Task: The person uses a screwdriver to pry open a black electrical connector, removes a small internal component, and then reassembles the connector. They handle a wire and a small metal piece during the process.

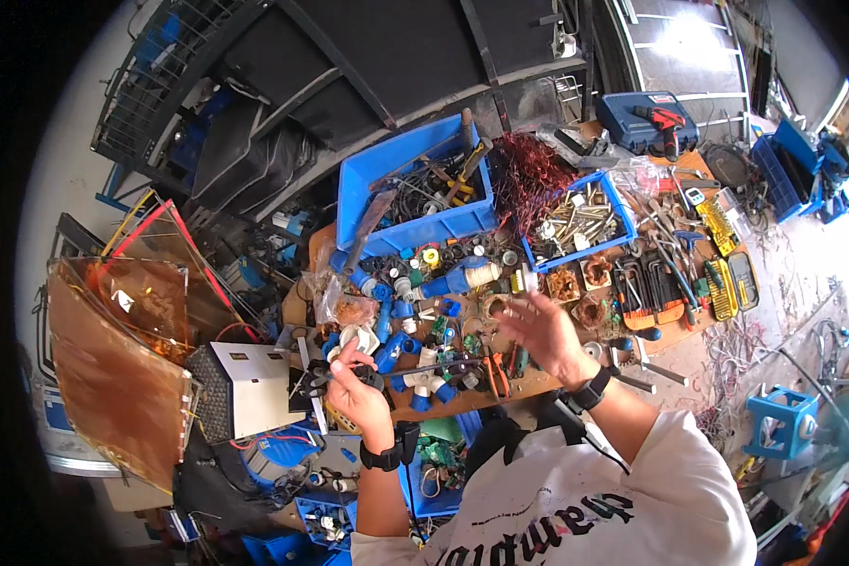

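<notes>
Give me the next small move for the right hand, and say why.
Perhaps lower the right hand toward the orange-handled tool: the hand looks open and empty, and the tool lies close by, near the table's near edge.

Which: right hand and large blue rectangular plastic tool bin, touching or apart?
Apart: head view shows a clear gap, with loose fittings between right hand and bin.

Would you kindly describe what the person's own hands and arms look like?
The left hand and right hand are gloveless. Black wristbands circle both wrists, and a thin dark cable runs beside the left forearm. The white T-shirt has short sleeves.
</notes>
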### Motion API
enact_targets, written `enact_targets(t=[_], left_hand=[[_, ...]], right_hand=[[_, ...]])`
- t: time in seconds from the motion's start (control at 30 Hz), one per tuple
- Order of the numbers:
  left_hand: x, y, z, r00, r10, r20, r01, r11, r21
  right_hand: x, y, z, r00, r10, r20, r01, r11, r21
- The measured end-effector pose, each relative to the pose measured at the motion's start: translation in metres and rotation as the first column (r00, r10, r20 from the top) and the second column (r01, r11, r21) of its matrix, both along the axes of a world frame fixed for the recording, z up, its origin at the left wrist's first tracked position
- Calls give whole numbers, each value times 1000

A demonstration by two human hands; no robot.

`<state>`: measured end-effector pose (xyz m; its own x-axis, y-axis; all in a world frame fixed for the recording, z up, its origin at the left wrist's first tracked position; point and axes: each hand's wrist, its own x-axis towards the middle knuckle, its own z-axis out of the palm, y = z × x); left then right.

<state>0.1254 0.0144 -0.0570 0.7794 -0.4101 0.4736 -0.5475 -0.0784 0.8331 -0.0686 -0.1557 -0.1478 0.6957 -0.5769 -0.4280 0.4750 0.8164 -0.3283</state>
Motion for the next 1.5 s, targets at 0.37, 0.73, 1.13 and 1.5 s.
enact_targets(t=[0.37, 0.73, 1.13, 1.5], left_hand=[[27, 24, 18, 778, -322, -540, 190, 939, -287], [-1, 23, 22, 313, -611, -727, 283, 791, -542], [-37, 5, 56, 611, -525, -592, 254, 839, -481], [-35, 2, 63, 653, -497, -572, 414, 866, -280]], right_hand=[[46, 114, 67, 923, 232, -307, -379, 683, -624], [76, 155, 110, 866, -257, -429, -324, 364, -873], [18, 124, 105, 868, -242, -434, -305, 430, -850], [-43, 89, 109, 998, 69, 1, -48, 709, -704]])
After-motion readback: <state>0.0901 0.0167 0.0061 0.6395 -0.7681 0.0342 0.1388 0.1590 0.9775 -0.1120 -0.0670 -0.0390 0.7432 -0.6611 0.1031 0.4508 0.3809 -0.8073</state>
